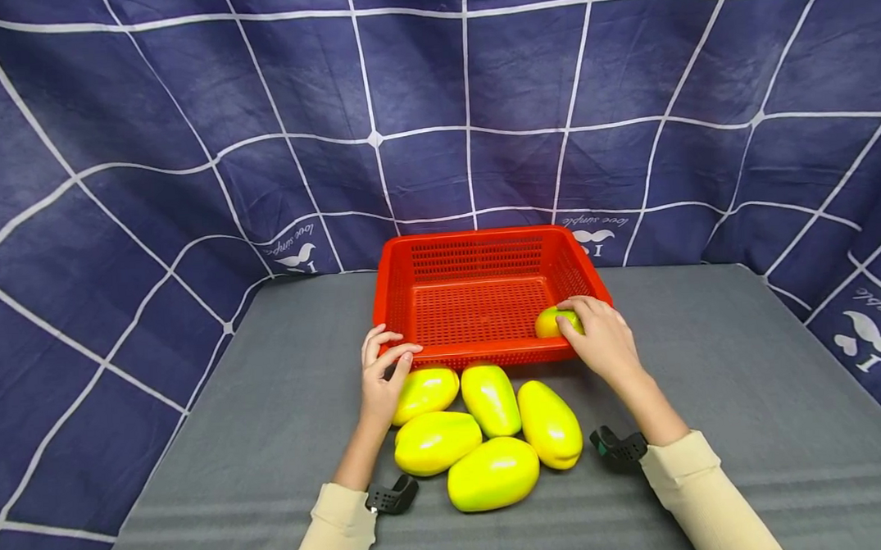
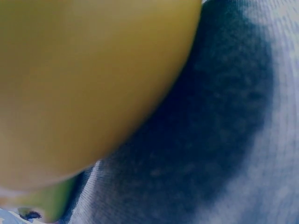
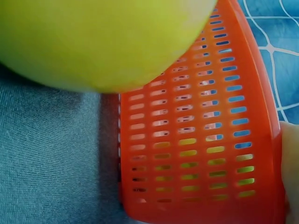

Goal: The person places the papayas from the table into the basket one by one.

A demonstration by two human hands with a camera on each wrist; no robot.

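Note:
A red slotted plastic basket [image 1: 488, 348] stands at the far middle of the table. At its front left corner my left hand [image 1: 382, 384] grips the rim, fingers over the edge and thumb outside. Inside the front right corner, my right hand [image 1: 601, 338] holds a yellow-green mango [image 1: 548, 323], its wrist crossing above the rim. Through the slots of the basket wall [image 3: 201, 116] in the right wrist view, yellow shows low down, beside the edge of the right hand [image 3: 290, 163]. One mango [image 1: 427, 390] lies right by the left hand, and another mango [image 2: 84, 84] fills much of the left wrist view.
Several more mangoes [image 1: 493, 474] lie grouped in front of the basket, between the forearms; the rightmost mango [image 1: 550, 426] is nearest the right wrist. The table has a grey cloth [image 1: 271, 446]. Behind the basket hangs a blue curtain [image 1: 417, 79] with white lines.

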